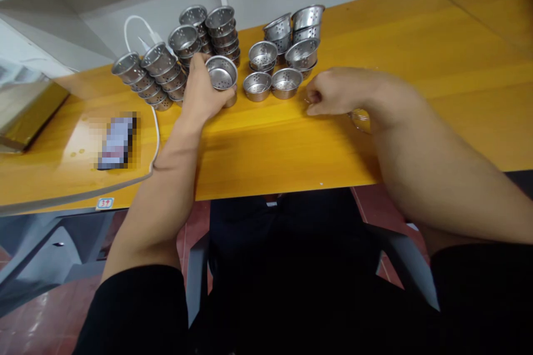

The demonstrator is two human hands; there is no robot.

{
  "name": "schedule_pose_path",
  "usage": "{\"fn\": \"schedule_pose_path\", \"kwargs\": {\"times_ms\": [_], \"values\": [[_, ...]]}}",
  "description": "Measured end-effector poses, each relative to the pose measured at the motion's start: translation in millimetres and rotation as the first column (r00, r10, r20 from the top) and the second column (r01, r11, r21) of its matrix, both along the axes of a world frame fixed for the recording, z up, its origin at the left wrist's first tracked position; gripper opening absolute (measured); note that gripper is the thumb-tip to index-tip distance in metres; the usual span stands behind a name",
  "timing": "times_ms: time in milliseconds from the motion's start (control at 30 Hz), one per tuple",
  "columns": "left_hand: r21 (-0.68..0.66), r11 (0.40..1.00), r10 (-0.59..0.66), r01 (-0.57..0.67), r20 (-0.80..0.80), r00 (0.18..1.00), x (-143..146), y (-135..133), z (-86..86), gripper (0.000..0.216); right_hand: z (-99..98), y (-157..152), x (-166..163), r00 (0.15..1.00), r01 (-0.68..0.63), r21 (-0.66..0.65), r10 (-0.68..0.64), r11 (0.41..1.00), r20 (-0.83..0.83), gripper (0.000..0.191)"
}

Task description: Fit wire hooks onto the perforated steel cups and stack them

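Observation:
My left hand (202,90) is wrapped round a short stack of small perforated metal cups (222,75) standing on the yellow table (266,144). Behind it lean several stacks of the same cups (162,66). Two single cups (257,85) sit to the right of my left hand, with more stacks (302,39) behind them. My right hand (337,91) rests on the table in a loose fist just right of the single cups. Whether it holds anything is hidden. A small clear round object (361,120) shows under my right wrist.
A blurred-out phone (117,140) lies at the table's left, with a white cable (155,138) running past it to a charger at the back. A yellowish box (25,113) sits at the far left edge. A white wall rail runs behind.

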State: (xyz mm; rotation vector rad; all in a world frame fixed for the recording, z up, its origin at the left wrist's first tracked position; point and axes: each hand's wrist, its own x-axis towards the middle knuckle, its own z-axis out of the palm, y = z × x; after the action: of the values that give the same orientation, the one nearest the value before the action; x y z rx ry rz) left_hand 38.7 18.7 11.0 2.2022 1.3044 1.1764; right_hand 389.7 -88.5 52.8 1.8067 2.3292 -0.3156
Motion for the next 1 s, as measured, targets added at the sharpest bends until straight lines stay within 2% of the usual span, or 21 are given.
{"fn": "schedule_pose_path", "kwargs": {"times_ms": [133,233,333,433,567,633,733,867,1000], "values": [[0.068,0.986,-0.154,0.15,0.052,0.987,10,-9,6.7,0.081,7.9,-5,2,0.994,0.033,0.083,-0.025,0.996,-0.103,0.02],[0.118,0.966,-0.239,0.23,0.068,0.969,16,-7,2.5,0.092,10.7,-6,2,0.979,0.049,0.138,-0.019,0.989,-0.205,0.023],[0.159,0.944,-0.304,0.288,0.087,0.949,20,2,-10.0,0.102,11.1,-7,2,0.951,0.075,0.134,-0.03,0.988,-0.309,0.027],[0.175,0.922,-0.368,0.346,0.116,0.923,23,16,-28.1,0.109,7.5,-8,2,0.9,0.068,0.162,0.009,0.984,-0.435,0.021],[0.179,0.888,-0.45,0.423,0.158,0.879,25,28,-46.7,0.112,-5.3,-6,2,0.759,0.007,0.234,0.147,0.972,-0.634,0.01],[0.172,0.887,-0.456,0.43,0.163,0.875,27,24,-46.9,0.113,-11.1,-5,-3,0.658,0.004,0.241,0.179,0.97,-0.732,0.01],[0.085,0.927,-0.373,0.365,0.143,0.917,34,7,-34.9,0.113,-13.5,-6,-17,0.551,0.036,0.164,0.118,0.986,-0.826,0.031],[-0.061,0.968,-0.234,0.242,0.116,0.965,43,-13,-18.5,0.113,-6.4,-13,-37,0.525,0.106,0.087,0.018,0.991,-0.851,0.044],[-0.063,0.962,-0.255,0.267,0.156,0.954,42,-8,-27.8,0.09,-1.9,-17,-53,0.517,0.164,0.084,-0.014,0.983,-0.856,0.065]]}}
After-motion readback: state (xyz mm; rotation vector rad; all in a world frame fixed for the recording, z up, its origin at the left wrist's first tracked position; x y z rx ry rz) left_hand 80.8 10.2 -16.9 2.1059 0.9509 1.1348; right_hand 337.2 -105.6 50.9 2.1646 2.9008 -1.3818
